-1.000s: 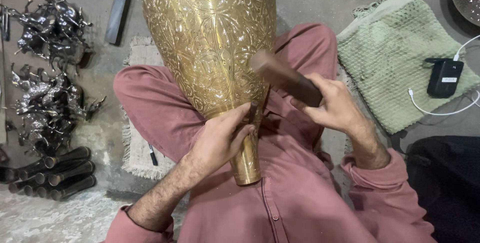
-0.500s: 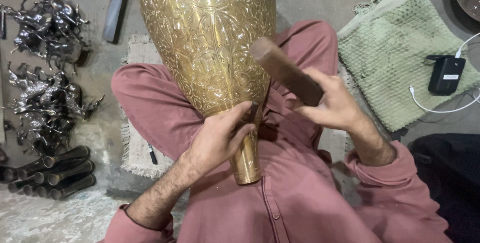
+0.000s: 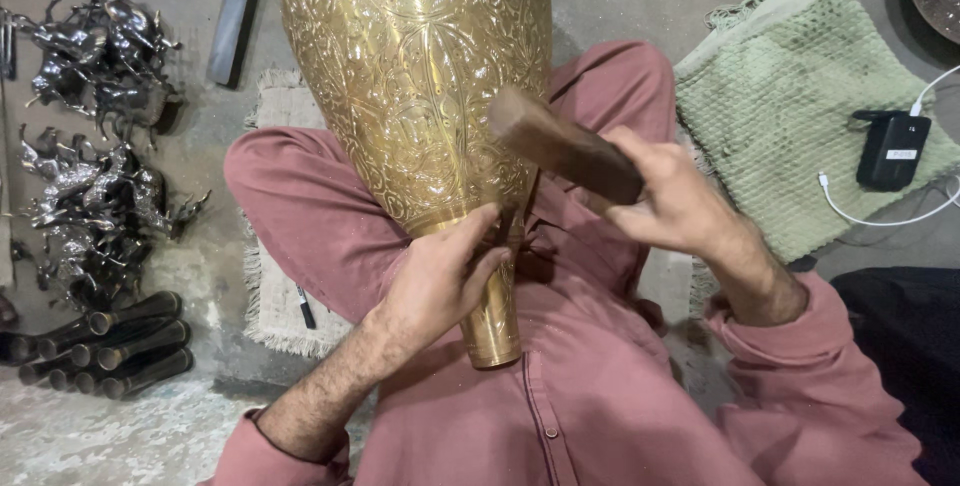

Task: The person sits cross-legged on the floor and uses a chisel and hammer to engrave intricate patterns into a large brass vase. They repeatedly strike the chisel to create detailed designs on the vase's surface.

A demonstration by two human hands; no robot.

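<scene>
A large engraved brass vase (image 3: pixel 415 76) lies across my lap, its narrow neck pointing toward my chest. My left hand (image 3: pixel 440 281) rests against the neck where it meets the body, fingers pinched around a thin tool that is mostly hidden. My right hand (image 3: pixel 680 201) is closed on a dark wooden mallet (image 3: pixel 560 146), whose blunt end sits just above the left hand's fingers, close to the vase surface. I wear pink clothing and sit cross-legged.
Dark metal horse figurines (image 3: pixel 90 146) are piled on the floor at left, with several dark metal tubes (image 3: pixel 100 346) below them. A green woven cloth (image 3: pixel 800 116) lies at right with a black charger (image 3: pixel 893 151) and white cable. A dark flat block (image 3: pixel 232 34) lies top left.
The mallet head has shifted slightly down and left toward the left hand's fingers. The vase and left hand stay about where they were.
</scene>
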